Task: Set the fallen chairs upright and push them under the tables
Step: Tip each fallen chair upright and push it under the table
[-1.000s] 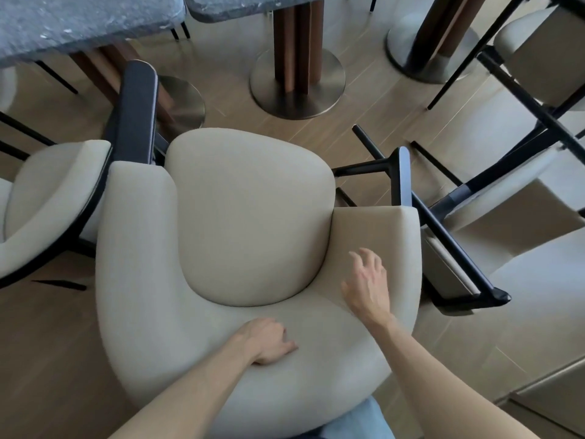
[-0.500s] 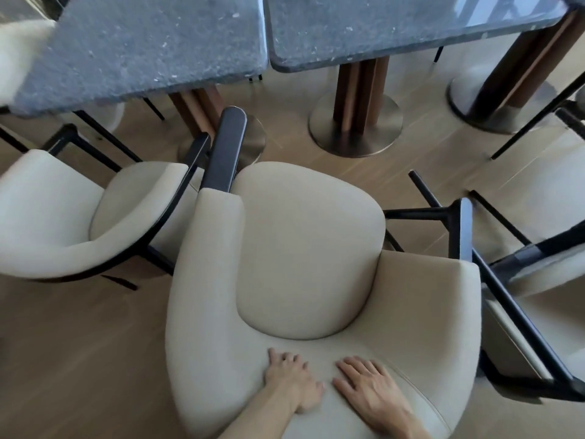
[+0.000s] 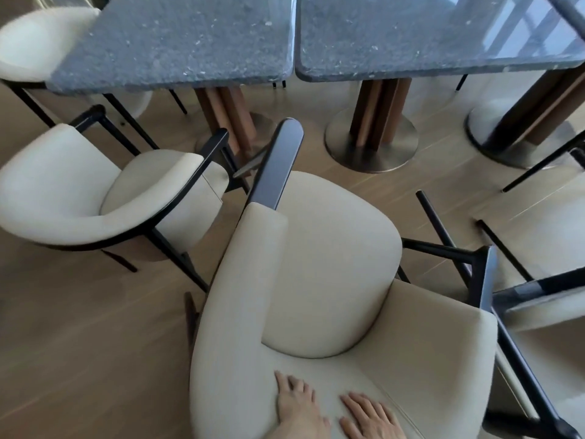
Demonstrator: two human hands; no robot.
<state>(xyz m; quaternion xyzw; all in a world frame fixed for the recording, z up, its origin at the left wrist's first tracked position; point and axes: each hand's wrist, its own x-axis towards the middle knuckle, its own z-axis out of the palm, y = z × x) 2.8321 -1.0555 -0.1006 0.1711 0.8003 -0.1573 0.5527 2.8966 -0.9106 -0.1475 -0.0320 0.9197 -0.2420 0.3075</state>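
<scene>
Hands, left hand (image 3: pixel 297 403) and right hand (image 3: pixel 370 416), are pressing flat-fingered on the upright chair (image 3: pixel 316 264)'s backrest; next: pushing it ahead under the table (image 3: pixel 177 42).

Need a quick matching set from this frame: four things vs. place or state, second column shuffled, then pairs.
1. middle chair
2. left chair
3. right chair
4. tabletops

A. speckled dark stone, side by side
B. fallen, legs pointing sideways
C. upright, both hands flat on its backrest
D. upright, near the left table's pedestal

Pairs: 1-C, 2-D, 3-B, 4-A. The left hand and right hand rest on the middle chair.
</scene>
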